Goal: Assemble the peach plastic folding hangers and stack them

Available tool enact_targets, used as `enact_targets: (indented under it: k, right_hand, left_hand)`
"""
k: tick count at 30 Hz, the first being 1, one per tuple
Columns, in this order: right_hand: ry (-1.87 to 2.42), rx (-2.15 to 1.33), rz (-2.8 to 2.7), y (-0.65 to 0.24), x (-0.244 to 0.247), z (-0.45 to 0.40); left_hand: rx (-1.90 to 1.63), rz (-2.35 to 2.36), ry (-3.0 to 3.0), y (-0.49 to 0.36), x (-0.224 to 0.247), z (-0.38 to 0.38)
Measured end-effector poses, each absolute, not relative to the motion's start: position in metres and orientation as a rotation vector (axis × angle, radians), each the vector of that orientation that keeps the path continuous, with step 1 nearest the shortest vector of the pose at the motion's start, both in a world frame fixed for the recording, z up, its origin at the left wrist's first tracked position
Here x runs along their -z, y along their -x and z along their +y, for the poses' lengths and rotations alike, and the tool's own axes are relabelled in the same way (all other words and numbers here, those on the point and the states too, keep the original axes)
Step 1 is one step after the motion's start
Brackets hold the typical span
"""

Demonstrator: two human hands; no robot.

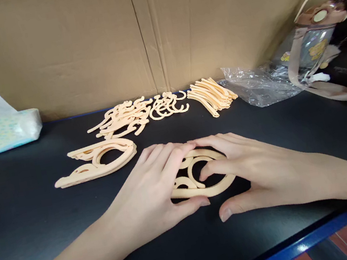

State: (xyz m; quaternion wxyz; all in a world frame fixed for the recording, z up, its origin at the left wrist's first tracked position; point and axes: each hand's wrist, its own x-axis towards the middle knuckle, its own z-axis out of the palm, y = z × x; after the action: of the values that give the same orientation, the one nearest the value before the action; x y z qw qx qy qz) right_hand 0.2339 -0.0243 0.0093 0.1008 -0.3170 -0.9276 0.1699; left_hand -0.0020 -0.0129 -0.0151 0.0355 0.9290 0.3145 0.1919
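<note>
Folded hanger (217, 188) beneath both hands (154, 185) on black table (188, 253).

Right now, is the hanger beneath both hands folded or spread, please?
The hanger is folded: its arms curve together around the tucked-in hook.

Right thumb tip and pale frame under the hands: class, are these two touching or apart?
Apart. The head view shows a strip of dark table between the right thumb tip and the pale frame.
</note>
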Motion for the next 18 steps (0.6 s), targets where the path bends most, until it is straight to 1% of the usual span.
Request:
enact_targets:
  k: [3,6,11,18]
  right_hand:
    - [0.931,-0.609,-2.741,-0.2327,-0.0083,-0.0224]
    - [0.944,-0.794,-2.695,-0.2319,-0.0083,-0.0208]
    - [1.057,-1.106,-2.473,-0.2308,-0.0069,-0.0216]
    - [1.132,-1.256,-2.268,-0.2303,-0.0013,-0.0222]
  left_hand:
    - [-0.630,0.941,-2.902,0.0020,0.0129,-0.0134]
    - [-0.621,0.912,-2.888,0.0020,0.0122,-0.0132]
    - [-0.547,0.880,-2.752,0.0004,0.0139,-0.0122]
    - [-0.476,0.844,-2.681,0.0004,0.0136,-0.0134]
